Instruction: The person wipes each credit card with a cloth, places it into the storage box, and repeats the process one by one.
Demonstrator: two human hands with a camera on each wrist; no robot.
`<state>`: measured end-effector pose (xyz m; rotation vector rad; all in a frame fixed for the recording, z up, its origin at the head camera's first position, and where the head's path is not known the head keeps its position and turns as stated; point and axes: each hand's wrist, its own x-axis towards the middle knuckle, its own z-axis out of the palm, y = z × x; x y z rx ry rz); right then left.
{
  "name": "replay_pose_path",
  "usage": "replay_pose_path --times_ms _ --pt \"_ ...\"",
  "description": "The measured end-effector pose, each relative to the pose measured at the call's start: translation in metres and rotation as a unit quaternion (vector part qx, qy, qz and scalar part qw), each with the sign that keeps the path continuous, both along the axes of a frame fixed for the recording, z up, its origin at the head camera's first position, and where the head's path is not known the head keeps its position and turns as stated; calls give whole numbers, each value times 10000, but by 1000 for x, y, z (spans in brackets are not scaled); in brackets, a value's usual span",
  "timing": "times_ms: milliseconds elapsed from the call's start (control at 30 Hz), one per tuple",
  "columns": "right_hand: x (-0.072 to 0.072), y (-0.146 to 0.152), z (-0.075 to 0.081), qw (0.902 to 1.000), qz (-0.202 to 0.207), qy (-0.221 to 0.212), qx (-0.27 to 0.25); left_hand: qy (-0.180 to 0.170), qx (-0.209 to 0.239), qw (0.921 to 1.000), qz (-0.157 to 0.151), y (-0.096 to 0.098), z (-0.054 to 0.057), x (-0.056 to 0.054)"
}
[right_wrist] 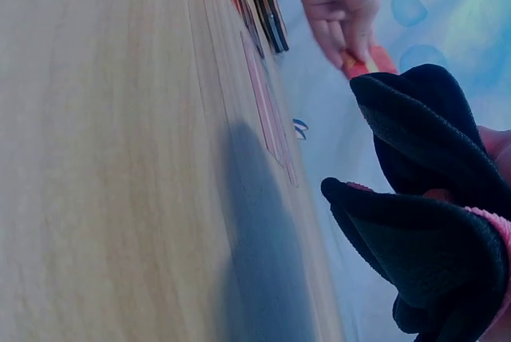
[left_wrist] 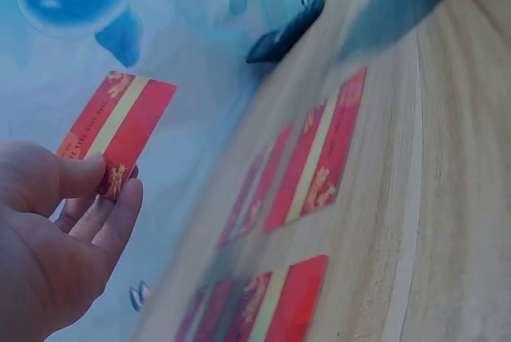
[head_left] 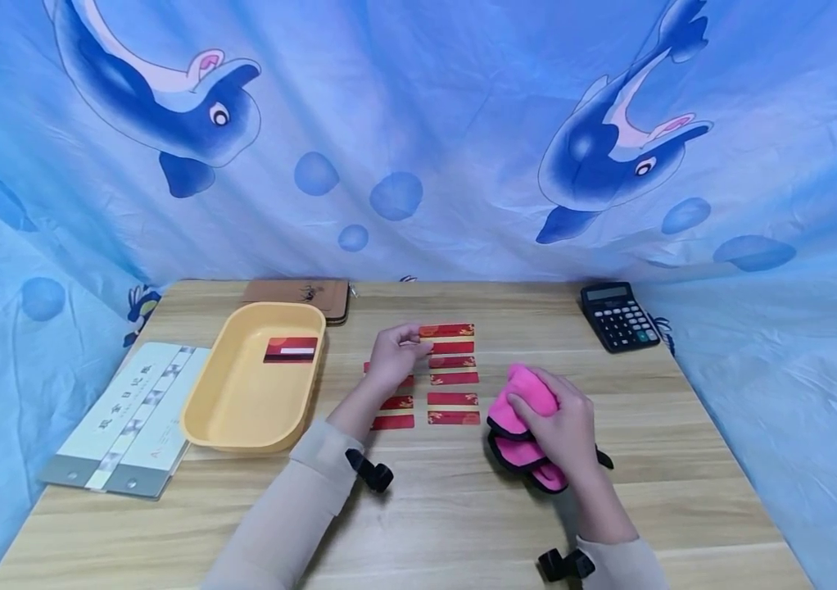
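My left hand (head_left: 394, 356) pinches a red card (left_wrist: 120, 130) with a gold stripe by one end, thumb on its face, raised off the table. Below it lie more red cards (head_left: 453, 408) in two columns, the left column partly covered by my left hand and forearm. To the right, my right hand (head_left: 566, 418) grips a bunched pink cloth (head_left: 523, 401) with black edging. From the right wrist view, the cloth's black underside (right_wrist: 423, 254) hangs in folds over the table.
A yellow tray (head_left: 201, 410) stands at left with one red card (head_left: 291, 350) inside. Beside it lies a white-and-grey notebook (head_left: 131, 410). A brown wallet (head_left: 278, 292) lies behind the tray, and a black calculator (head_left: 619, 317) sits at the back right. A blue dolphin curtain (head_left: 448, 106) surrounds the table.
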<state>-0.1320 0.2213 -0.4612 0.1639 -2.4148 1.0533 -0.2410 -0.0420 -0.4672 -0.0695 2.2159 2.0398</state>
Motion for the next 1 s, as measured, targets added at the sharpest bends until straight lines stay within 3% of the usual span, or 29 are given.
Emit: replay_pose_path --times_ms 400,600,800,1000 --pt "-9 -8 5 9993 318 184 -97 -320 371 9986 -202 -10 24 31" --pt "-15 -14 19 9978 553 363 -64 -77 974 9950 -188 -13 29 46" --pt "-18 -27 33 9947 871 538 -52 182 897 9957 -115 -13 36 62" --pt "-22 -44 39 9922 906 787 328 386 1101 9925 -374 -8 37 74"
